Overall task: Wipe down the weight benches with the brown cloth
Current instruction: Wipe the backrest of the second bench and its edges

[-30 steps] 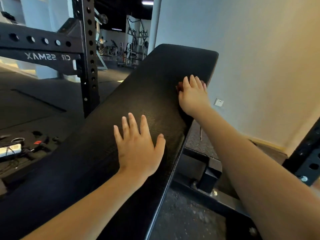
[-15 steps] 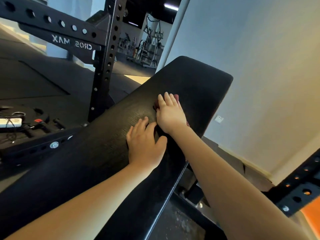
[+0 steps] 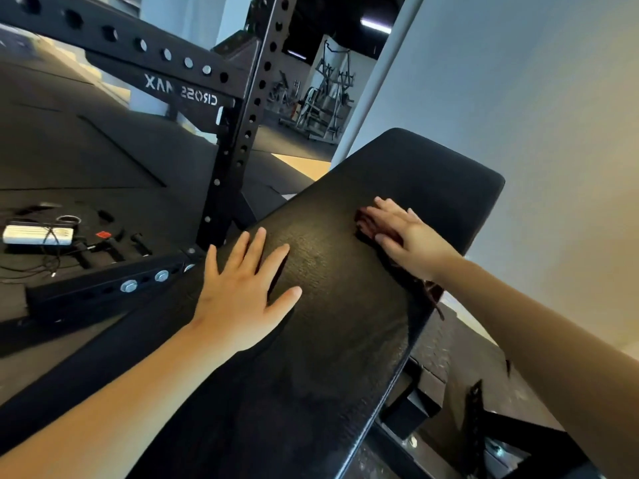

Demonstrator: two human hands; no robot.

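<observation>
Since half a second ago my right hand (image 3: pixel 409 238) has slid away from my left hand (image 3: pixel 242 295); they were almost touching, and now a stretch of bare pad lies between them. My left palm rests flat on the black bench (image 3: pixel 339 340) with fingers straight and spread, holding nothing. My right hand lies flat too, fingers straight, pressing the brown cloth (image 3: pixel 366 221) against the pad near its right edge. Only a dark red-brown fold shows past my fingertips, and another bit peeks out under my wrist at the pad's rim. Left of the bench stands a black rack post (image 3: pixel 242 140) with a row of holes. On the dark floor beyond it lies a white box (image 3: pixel 36 235) with thin cables.
</observation>
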